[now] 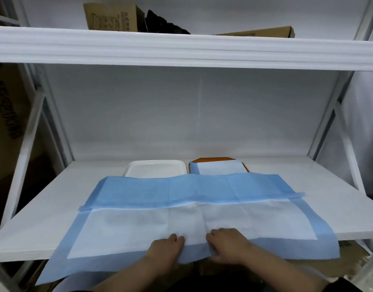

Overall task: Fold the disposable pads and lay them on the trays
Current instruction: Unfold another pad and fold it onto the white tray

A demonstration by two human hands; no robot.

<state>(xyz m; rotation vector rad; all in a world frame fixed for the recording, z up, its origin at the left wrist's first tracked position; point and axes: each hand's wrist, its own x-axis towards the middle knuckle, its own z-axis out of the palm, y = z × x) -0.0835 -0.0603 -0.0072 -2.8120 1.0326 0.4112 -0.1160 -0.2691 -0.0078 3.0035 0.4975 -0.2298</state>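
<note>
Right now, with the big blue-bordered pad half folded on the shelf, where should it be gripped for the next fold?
Probably the near blue edge of the large blue-and-white disposable pad, from the front. That edge overhangs the white shelf, so fingers can slip underneath. The left hand and right hand both take their grip near the middle; gripping wider apart, toward the corners, should lift it more evenly.

Large disposable pad point(181, 220), blue border with white centre, spread on the shelf, far half folded toward the hands with blue backing up, near edge overhanging under both grips. Beyond the grips: white tray point(137, 165), bare, far left; orange tray point(210, 159) far right, with a folded pad point(220, 167) flat on it.
</note>
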